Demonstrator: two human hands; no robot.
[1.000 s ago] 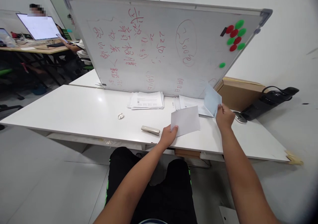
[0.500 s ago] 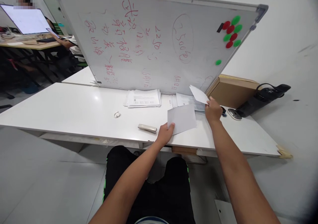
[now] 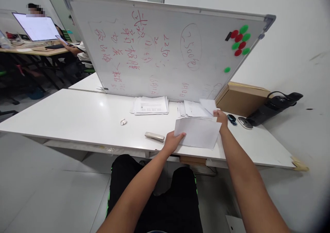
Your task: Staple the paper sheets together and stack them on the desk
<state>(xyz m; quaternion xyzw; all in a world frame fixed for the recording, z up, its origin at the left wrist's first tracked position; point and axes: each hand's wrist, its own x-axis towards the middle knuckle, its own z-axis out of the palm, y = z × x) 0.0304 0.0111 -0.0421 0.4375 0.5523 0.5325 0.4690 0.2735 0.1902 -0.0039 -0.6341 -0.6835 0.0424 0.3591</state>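
My left hand pinches the near left corner of a blank white sheet that lies almost flat over the white table. At the sheet's far right corner my right hand is closed on its edge, and a second small sheet sticks up just behind those fingers. A stack of printed papers lies directly behind the sheet. A beige stapler rests on the table just left of my left hand.
A second paper stack and a small white object lie further left. A whiteboard with red writing and magnets leans behind. A cardboard box, mouse and black device sit right. A person sits at a monitor far left.
My right hand has come down and toward me, from holding a sheet raised in the air to gripping the far right corner of the sheet in my left hand, which now lies flatter.
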